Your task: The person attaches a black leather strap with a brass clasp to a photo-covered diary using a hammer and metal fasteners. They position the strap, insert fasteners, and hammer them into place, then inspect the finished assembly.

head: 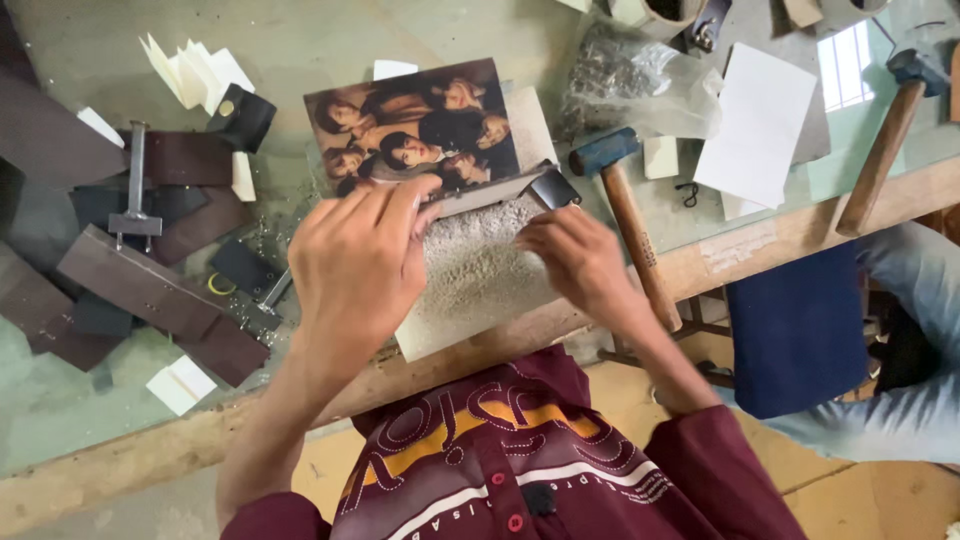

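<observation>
Fingers of both hands [355,260] [580,255] pinch the photo-covered booklet's [415,125] near edge on the stone block [480,275].

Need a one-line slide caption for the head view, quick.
Left hand presses a photo card on a stone slab; right hand fingers a dark strip's end, hammer beside.

You are at a small craft workshop bench, likely for leather or bookbinding work. The glass-topped worktable [300,40] with its worn wooden edge [780,235] is littered with metal filings. Dark brown leather strips [150,290] lie to your left beside a metal punch tool [135,190]. Two wooden-handled hammers [625,210] [885,140] rest on the right, near a clear plastic bag of small metal fittings [640,85] and cut white card pieces [755,125]. A pitted stone block [480,270] serves as a pounding surface.
</observation>
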